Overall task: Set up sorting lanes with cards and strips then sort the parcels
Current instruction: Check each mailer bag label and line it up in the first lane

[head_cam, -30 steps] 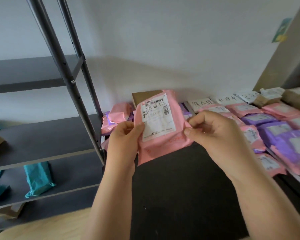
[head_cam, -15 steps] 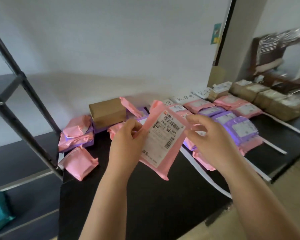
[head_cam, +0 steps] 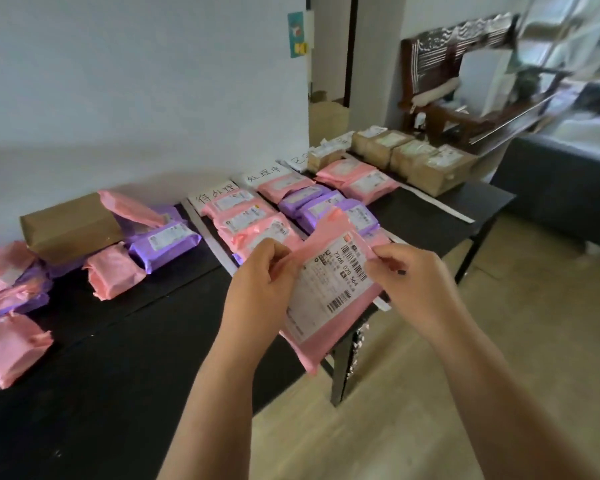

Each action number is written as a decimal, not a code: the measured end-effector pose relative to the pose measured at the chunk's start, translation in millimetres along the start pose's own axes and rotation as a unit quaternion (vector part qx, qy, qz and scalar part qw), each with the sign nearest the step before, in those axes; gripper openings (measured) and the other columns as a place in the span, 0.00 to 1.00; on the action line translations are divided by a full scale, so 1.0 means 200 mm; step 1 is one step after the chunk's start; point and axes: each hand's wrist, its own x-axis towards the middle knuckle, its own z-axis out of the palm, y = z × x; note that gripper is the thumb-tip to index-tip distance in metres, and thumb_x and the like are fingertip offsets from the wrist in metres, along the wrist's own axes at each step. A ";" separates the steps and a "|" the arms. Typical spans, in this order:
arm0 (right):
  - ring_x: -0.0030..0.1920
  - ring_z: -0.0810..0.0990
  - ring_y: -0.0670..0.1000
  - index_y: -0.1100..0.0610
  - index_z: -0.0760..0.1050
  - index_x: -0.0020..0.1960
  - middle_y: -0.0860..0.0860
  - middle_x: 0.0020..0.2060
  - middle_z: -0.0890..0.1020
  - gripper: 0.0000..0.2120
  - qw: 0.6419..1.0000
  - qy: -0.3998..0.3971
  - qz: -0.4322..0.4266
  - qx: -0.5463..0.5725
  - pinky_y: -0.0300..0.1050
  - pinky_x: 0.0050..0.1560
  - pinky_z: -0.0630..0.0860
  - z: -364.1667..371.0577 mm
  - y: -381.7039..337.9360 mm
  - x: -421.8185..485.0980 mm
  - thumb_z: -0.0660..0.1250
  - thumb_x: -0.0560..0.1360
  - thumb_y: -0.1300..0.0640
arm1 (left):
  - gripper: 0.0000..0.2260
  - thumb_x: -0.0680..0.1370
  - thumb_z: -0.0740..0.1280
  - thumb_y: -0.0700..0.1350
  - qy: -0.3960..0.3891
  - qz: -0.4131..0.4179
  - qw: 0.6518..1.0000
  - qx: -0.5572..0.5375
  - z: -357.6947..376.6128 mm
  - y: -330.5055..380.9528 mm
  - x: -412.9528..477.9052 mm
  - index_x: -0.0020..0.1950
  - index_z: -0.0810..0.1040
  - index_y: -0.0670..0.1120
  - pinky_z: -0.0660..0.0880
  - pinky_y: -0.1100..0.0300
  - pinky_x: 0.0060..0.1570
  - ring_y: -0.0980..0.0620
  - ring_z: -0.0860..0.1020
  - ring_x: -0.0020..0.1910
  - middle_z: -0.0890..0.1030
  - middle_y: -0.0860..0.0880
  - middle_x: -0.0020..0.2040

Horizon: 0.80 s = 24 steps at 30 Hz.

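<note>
A pink parcel with a white barcode label is held up in front of me over the table's front edge. My left hand grips its left side and my right hand pinches its upper right corner. Behind it, white strips split the black table into lanes. Handwritten cards head the lanes by the wall. The lanes hold rows of pink parcels, purple parcels and brown boxes.
Loose pink and purple parcels and a brown box lie on the table's left part. A dark wooden bench and a grey sofa stand to the right. Wood floor lies past the table's edge.
My view has swung right, from the metal shelf rack to the sorted lanes. Both hands kept hold of the pink parcel, which now tilts with its label turned sideways.
</note>
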 end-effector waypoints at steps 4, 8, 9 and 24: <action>0.38 0.83 0.39 0.49 0.84 0.43 0.41 0.35 0.85 0.03 0.998 0.047 0.014 0.035 0.34 0.38 0.76 -0.17 0.20 0.02 0.74 0.74 0.57 | 0.06 0.81 0.64 0.55 0.009 -0.013 1.000 -0.004 0.25 0.11 -0.01 0.45 0.74 0.56 0.78 0.63 0.34 0.60 0.79 0.38 0.80 0.60 0.40; 0.36 0.81 0.36 0.49 0.82 0.39 0.39 0.34 0.84 0.06 0.994 0.091 0.036 0.051 0.32 0.33 0.73 -0.26 0.35 0.06 0.74 0.74 0.58 | 0.07 0.81 0.64 0.56 -0.013 0.003 1.000 0.005 0.44 0.20 0.03 0.45 0.73 0.56 0.74 0.69 0.30 0.67 0.77 0.40 0.78 0.69 0.43; 0.35 0.81 0.36 0.49 0.81 0.39 0.40 0.33 0.83 0.07 0.993 0.102 0.035 0.055 0.31 0.32 0.74 -0.28 0.38 0.08 0.74 0.74 0.58 | 0.06 0.80 0.64 0.56 -0.011 0.011 1.000 0.012 0.48 0.22 0.06 0.45 0.73 0.57 0.74 0.69 0.31 0.66 0.78 0.40 0.78 0.67 0.43; 0.39 0.84 0.39 0.52 0.80 0.42 0.43 0.39 0.84 0.05 0.973 0.197 0.099 0.072 0.31 0.31 0.76 -0.57 0.76 0.92 0.70 0.78 0.58 | 0.18 0.79 0.68 0.55 -0.056 -0.065 0.996 0.007 1.08 0.30 0.84 0.67 0.74 0.52 0.70 0.59 0.54 0.56 0.75 0.60 0.77 0.57 0.64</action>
